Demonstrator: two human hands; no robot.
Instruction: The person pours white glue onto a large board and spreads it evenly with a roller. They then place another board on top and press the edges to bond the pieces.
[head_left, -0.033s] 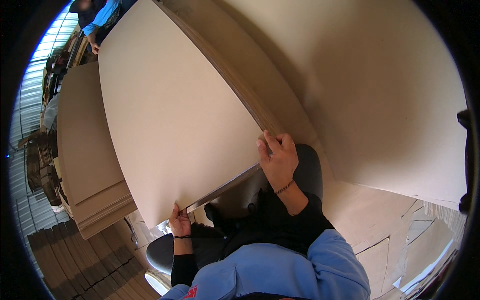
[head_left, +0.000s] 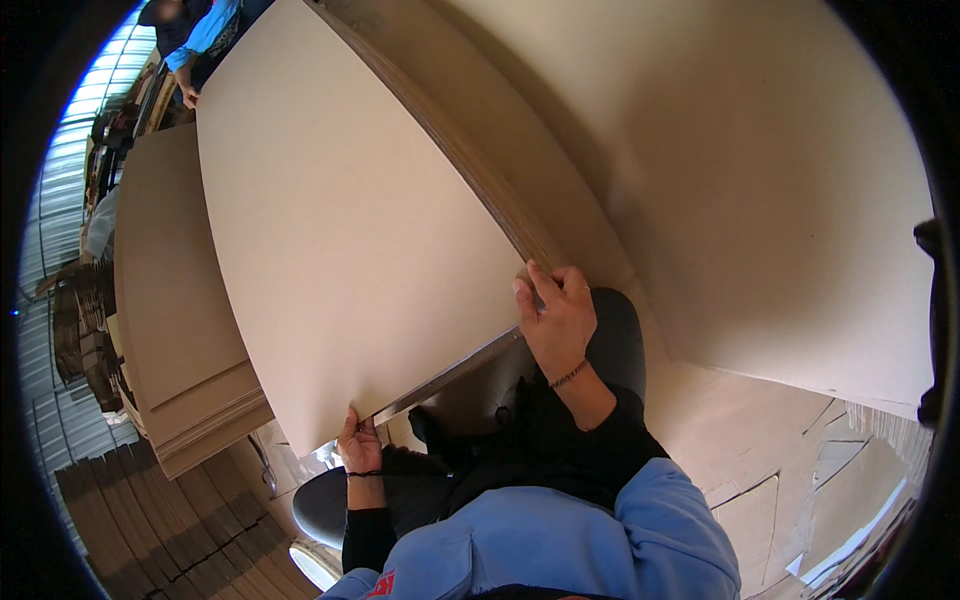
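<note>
A large tan cardboard sheet [head_left: 350,210] lies in front of me on top of a thick stack [head_left: 470,190], whose layered edge shows along the right side. My left hand [head_left: 360,445] grips the sheet's near edge toward its left corner, thumb on top and the other fingers partly hidden. At the near right corner, my right hand [head_left: 558,318] is closed on the sheet, thumb and fingers at the edge. Part of that grip is hidden by the hand itself.
At the far left, another person's hand [head_left: 190,97] is by the sheet's edge. More cardboard stacks stand on the left [head_left: 180,300] and lower left [head_left: 170,520]. A big cardboard surface [head_left: 780,200] rises on the right. A round white-rimmed container [head_left: 316,565] sits below my left arm.
</note>
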